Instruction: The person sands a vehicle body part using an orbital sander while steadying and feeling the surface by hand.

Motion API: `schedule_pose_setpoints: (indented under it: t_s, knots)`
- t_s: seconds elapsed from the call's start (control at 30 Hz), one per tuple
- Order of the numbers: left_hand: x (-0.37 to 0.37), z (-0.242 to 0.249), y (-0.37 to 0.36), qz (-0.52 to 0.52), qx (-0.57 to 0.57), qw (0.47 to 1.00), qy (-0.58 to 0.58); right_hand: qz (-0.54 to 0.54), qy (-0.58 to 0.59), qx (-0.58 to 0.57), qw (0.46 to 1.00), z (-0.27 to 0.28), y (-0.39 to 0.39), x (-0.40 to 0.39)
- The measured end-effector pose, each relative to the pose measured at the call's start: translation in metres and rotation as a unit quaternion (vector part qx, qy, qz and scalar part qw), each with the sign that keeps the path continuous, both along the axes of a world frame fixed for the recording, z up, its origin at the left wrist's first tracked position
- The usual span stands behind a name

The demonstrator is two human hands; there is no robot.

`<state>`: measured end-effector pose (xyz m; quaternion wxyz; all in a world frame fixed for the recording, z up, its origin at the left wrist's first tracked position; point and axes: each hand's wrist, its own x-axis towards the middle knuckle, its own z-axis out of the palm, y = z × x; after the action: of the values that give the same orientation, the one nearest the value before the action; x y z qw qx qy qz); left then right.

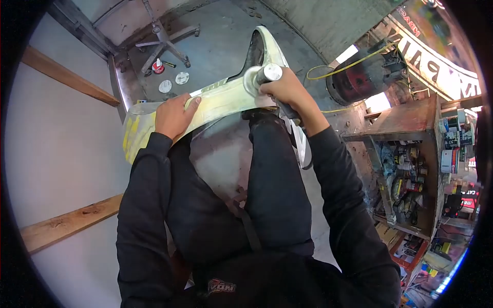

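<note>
Right hand grip closed on sander, left hand flat, open on panel, shelf nearby.

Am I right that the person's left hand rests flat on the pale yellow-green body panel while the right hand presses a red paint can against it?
Not quite: the right hand grips a silver cylindrical power sander, not a red paint can. The head view shows it pressed on the pale yellow-green body panel, while the left hand does rest flat on that panel.
</note>
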<state>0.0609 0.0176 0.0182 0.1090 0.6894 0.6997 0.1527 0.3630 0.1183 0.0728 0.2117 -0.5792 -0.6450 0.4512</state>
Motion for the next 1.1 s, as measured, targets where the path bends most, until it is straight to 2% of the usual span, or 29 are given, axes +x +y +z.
schedule_pose_setpoints:
  t_s: [0.37,0.47,0.63,0.83,0.93,1.1]
  knots:
    - [0.001,0.002,-0.002,-0.003,0.010,1.000,-0.009,0.023,0.000,0.056,0.998,-0.035,-0.034,0.027]
    - [0.002,0.005,-0.002,0.001,0.009,1.000,-0.004,0.013,0.004,0.039,0.999,-0.034,-0.052,0.036]
    - [0.002,0.004,-0.001,0.004,-0.004,1.000,-0.001,0.017,0.003,0.073,0.997,-0.038,-0.067,0.048]
    - [0.002,0.006,0.000,0.006,-0.033,0.999,-0.007,0.011,-0.038,0.041,0.998,-0.020,-0.052,0.034]
    - [0.002,0.007,-0.001,0.000,-0.018,1.000,0.004,0.008,0.000,0.018,1.000,-0.016,-0.036,0.027]
    - [0.001,0.004,0.001,-0.004,-0.025,1.000,0.007,0.025,-0.017,0.020,0.999,-0.005,-0.005,0.014]
